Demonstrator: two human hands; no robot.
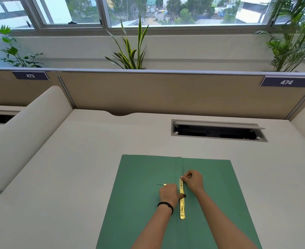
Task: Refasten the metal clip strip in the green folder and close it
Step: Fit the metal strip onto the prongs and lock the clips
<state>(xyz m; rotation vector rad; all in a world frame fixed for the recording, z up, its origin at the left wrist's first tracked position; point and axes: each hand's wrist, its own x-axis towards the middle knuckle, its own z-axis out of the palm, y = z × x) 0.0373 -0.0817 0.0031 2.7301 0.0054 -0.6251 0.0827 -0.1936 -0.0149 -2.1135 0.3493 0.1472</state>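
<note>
Pinching gold clip strip [182, 200] top: right hand [193, 179]; left hand [168, 193] thumb pressing mid-strip; placards "473", "474".

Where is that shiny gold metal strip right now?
The gold metal clip strip lies along the centre fold of the open green folder, low in the head view, between the left hand and right hand.

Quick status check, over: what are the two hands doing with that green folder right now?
Left hand thumb pressing gold clip strip mid-length. Right hand pinching strip's far end. Green folder lying open on desk. Nothing in the way.
</note>
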